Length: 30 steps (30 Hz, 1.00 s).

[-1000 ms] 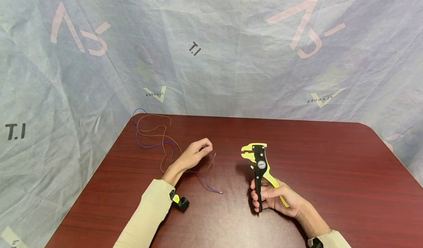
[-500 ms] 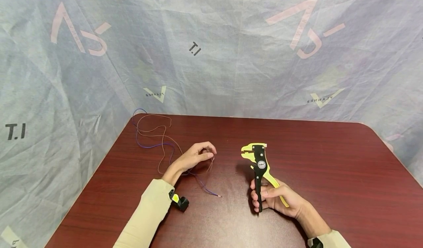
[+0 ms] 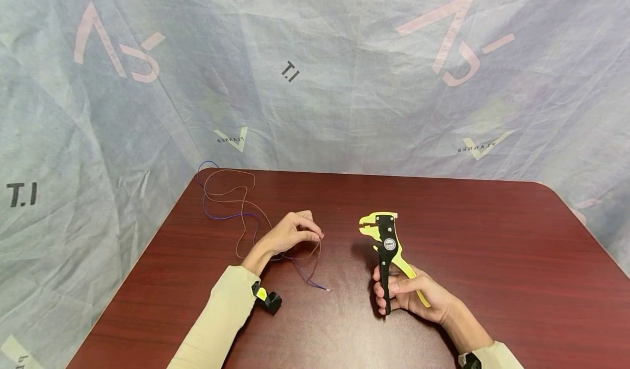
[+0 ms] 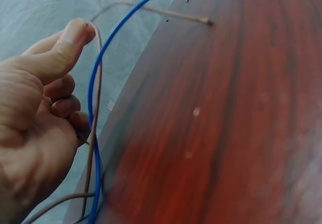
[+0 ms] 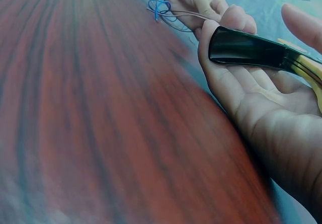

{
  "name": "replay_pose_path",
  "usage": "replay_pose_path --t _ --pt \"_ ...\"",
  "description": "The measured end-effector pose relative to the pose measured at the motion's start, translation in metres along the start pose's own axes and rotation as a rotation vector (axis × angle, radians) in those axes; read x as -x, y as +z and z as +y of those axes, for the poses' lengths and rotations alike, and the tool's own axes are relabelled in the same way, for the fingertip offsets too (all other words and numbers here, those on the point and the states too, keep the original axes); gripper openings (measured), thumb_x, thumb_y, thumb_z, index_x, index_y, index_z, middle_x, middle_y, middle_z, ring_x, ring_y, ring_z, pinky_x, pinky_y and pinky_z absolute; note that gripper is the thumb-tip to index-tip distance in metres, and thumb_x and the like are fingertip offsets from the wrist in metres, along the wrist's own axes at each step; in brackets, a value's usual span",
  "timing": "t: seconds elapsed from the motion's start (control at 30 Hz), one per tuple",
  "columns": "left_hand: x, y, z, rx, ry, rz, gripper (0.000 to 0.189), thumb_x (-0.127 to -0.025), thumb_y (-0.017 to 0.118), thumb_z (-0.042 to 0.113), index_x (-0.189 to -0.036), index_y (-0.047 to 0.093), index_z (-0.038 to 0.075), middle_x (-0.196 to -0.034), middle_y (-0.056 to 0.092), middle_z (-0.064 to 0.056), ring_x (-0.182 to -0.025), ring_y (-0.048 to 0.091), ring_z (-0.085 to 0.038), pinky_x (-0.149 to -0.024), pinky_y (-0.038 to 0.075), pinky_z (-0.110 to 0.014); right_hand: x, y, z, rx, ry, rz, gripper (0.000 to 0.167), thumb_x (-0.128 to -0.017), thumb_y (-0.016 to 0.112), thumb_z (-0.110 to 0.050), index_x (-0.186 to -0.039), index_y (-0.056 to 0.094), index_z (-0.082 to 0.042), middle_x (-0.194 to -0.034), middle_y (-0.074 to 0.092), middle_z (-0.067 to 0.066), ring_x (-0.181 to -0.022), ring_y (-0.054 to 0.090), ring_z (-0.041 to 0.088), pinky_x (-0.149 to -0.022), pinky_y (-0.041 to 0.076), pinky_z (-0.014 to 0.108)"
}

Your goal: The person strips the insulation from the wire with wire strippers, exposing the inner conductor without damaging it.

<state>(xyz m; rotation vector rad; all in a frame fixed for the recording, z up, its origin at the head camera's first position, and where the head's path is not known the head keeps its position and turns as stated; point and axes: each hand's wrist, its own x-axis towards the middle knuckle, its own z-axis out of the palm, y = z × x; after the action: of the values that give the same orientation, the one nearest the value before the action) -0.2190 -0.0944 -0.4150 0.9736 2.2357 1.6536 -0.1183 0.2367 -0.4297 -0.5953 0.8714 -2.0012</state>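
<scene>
L hand (image 3: 292, 233) now pinches brown wire (image 4: 176, 15), so it's prob. under ctrl, blue wire (image 4: 91, 93) beside; R hand (image 3: 409, 300) grips stripper (image 3: 386, 243), apart from L.

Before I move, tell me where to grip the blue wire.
Pinch the blue wire just behind its pale tip, probably from the right: that free end points rightward, while farther back it crosses the brown wire.

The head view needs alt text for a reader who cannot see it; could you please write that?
A person's left hand pinches a brown wire while the right hand grips a yellow-and-black wire stripper. A blue wire also loops across the left part of the reddish table, before a printed grey cloth backdrop.
</scene>
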Motion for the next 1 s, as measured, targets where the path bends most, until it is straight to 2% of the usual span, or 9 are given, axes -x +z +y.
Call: replay_pose_path --t 0.13,0.3,0.47,0.6,0.67,0.73,0.87,1.0 --pt "-0.002 0.002 -0.001 -0.060 0.007 0.064 0.007 -0.088 0.071 0.002 -0.088 0.076 -0.004 -0.081 0.056 -0.006 -0.079 0.046 -0.006 -0.071 0.039 -0.020 0.000 0.000 0.000 0.000 0.002 0.004 0.038 -0.096 0.026 0.009 -0.127 0.047 0.000 -0.105 0.067 0.008 -0.092 0.065 0.023 -0.089 0.053 0.041" --pt "-0.003 0.003 0.001 -0.185 0.014 0.121 0.009 -0.089 0.070 0.005 -0.081 0.071 0.005 -0.089 0.066 -0.011 -0.097 0.048 -0.010 -0.087 0.040 -0.024 0.000 0.000 0.000 -0.001 0.002 0.006 0.039 -0.096 0.026 0.009 -0.127 0.047 -0.001 -0.105 0.067 0.007 -0.093 0.065 0.023 -0.088 0.053 0.041" --pt "-0.002 0.004 0.006 -0.240 0.012 0.145 0.012 -0.088 0.070 0.004 -0.076 0.069 0.005 -0.091 0.058 -0.012 -0.100 0.042 -0.014 -0.094 0.035 -0.032 0.000 0.001 0.000 -0.004 0.002 0.007 0.039 -0.096 0.026 0.009 -0.127 0.048 -0.001 -0.105 0.067 0.007 -0.092 0.065 0.023 -0.088 0.053 0.041" --pt "-0.001 0.005 0.009 -0.299 0.015 0.151 0.014 -0.088 0.070 0.005 -0.073 0.069 0.007 -0.094 0.053 -0.009 -0.096 0.045 -0.012 -0.098 0.030 -0.038 0.000 0.001 0.000 -0.006 0.003 0.000 0.038 -0.096 0.027 0.009 -0.126 0.047 -0.001 -0.105 0.067 0.008 -0.092 0.065 0.023 -0.089 0.053 0.041" --pt "-0.002 0.005 0.010 -0.315 0.021 0.151 0.015 -0.088 0.070 0.006 -0.073 0.069 0.008 -0.091 0.056 -0.008 -0.091 0.048 -0.010 -0.095 0.032 -0.036 0.000 0.001 0.000 -0.008 0.003 -0.006 0.037 -0.096 0.027 0.009 -0.126 0.047 0.000 -0.105 0.067 0.008 -0.092 0.065 0.023 -0.089 0.053 0.041" --pt "-0.003 0.006 0.011 -0.316 0.034 0.150 0.014 -0.088 0.069 0.005 -0.074 0.069 0.008 -0.085 0.061 -0.007 -0.084 0.049 -0.008 -0.088 0.038 -0.030 0.000 0.001 0.000 -0.010 0.001 -0.013 0.037 -0.096 0.027 0.009 -0.127 0.046 0.000 -0.105 0.067 0.008 -0.092 0.064 0.023 -0.089 0.052 0.041" --pt "-0.005 0.006 0.009 -0.288 0.056 0.140 0.014 -0.091 0.066 0.002 -0.078 0.068 0.006 -0.073 0.063 -0.007 -0.070 0.050 -0.004 -0.067 0.043 -0.020 0.000 0.001 0.000 -0.010 -0.002 -0.021 0.037 -0.096 0.027 0.009 -0.127 0.046 0.000 -0.105 0.066 0.008 -0.092 0.064 0.023 -0.089 0.052 0.040" --pt "-0.005 0.006 0.010 -0.272 0.048 0.126 0.012 -0.095 0.061 0.002 -0.086 0.070 0.003 -0.071 0.062 -0.008 -0.068 0.052 -0.004 -0.065 0.044 -0.020 -0.001 0.001 0.000 -0.006 -0.004 -0.020 0.038 -0.096 0.027 0.009 -0.127 0.047 0.000 -0.105 0.066 0.008 -0.092 0.064 0.023 -0.089 0.052 0.041"
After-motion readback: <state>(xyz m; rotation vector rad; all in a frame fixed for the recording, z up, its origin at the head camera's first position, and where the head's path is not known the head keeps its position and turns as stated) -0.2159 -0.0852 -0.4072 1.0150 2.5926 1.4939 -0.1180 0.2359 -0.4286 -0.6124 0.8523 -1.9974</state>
